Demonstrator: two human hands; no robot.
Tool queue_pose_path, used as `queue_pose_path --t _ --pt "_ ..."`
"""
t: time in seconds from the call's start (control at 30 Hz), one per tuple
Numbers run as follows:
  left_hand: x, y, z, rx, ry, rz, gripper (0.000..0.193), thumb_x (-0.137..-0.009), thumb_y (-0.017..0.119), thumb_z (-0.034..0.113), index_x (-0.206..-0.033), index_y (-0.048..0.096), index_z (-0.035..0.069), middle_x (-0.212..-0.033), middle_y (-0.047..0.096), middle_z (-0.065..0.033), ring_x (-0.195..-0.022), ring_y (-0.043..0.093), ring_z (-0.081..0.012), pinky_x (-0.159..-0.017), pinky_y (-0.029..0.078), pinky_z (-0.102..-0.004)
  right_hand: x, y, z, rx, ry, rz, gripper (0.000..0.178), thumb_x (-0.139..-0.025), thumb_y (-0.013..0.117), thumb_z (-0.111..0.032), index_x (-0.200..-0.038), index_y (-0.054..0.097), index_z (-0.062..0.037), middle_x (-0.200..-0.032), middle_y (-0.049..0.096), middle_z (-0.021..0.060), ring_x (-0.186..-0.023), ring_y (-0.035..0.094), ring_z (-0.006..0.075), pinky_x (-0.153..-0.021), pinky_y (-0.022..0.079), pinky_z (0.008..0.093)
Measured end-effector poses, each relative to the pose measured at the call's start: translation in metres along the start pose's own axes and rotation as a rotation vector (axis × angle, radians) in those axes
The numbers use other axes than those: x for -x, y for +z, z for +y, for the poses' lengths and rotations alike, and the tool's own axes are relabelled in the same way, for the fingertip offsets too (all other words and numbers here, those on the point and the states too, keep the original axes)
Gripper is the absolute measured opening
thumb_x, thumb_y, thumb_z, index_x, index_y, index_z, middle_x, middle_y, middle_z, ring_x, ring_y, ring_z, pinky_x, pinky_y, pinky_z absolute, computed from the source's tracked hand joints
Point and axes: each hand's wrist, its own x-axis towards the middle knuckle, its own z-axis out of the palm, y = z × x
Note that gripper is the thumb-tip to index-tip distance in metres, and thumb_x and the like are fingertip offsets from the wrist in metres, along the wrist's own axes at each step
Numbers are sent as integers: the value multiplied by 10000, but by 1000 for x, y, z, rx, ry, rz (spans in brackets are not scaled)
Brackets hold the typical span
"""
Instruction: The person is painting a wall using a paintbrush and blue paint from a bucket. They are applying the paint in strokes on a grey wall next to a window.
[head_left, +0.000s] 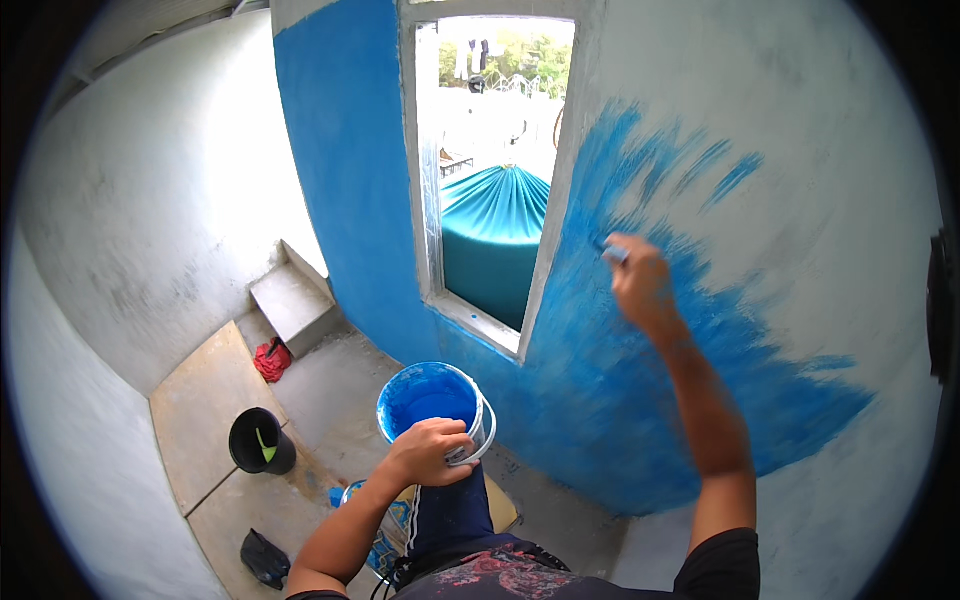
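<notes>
My left hand (pixel 432 452) is closed over the near rim of a white paint bucket (pixel 486 425), which I hold in front of my body. Blue paint (pixel 432 402) lies inside it and coats its inner wall. My right hand (pixel 640 280) is raised to the wall right of the window, its fingers closed round a paintbrush (pixel 613 252). The bristles are against the wall and mostly hidden. Around the brush the wall (pixel 640 390) is streaked blue, with loose strokes at the upper right and bare grey plaster (pixel 820 220) beyond.
An open window frame (pixel 590 120) divides the painted wall; outside stands a teal covered tank (pixel 495 240). On the floor at left are a black bucket (pixel 245 440) with something green inside, a red cloth (pixel 271 360) and a black bag (pixel 264 558). A concrete step (pixel 292 300) fills the corner.
</notes>
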Motion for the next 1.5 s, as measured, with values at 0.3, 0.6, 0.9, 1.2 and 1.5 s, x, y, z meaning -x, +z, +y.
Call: queue_pose_path --t 0.3,0.6,0.9,1.2,1.5 --pt "-10 1 7 -64 16 -32 246 -764 867 275 -853 718 99 -809 598 -56 -759 646 -281 -684 532 -408 -45 -67 -14 467 -308 504 319 -951 671 46 -1255 746 -16 -1170 782 162 -1067 773 321 -897 658 394" --pt "-17 2 4 -37 56 -18 224 -744 866 241 -823 712 98 -807 594 -62 -759 641 -278 -689 530 -402 12 -8 -20 60 -61 34 284 -957 669 43 -1227 746 -1 -1204 770 197 -1090 761 348 -978 612 426" --pt "-21 3 9 -96 22 -70 234 -722 836 217 -845 698 73 -837 601 -75 -796 641 -286 -724 533 -414 -27 -63 -14 427 -214 400 412 -904 744 32 -1307 723 -52 -1294 749 157 -1186 743 312 -976 638 399" --pt "-16 4 1 -46 -56 -8 237 -743 852 218 -846 689 80 -784 564 -82 -761 642 -307 -697 534 -434 32 9 -17 59 -59 -146 299 -924 715 54 -1220 751 30 -1243 762 226 -1150 753 345 -995 617 416" --pt "-27 10 18 -64 7 -86 247 -751 848 226 -850 689 66 -821 591 -82 -804 654 -302 -729 540 -432 -34 -85 -32 298 -193 340 362 -894 670 64 -1249 709 9 -1285 719 218 -1166 708 388 -960 608 442"
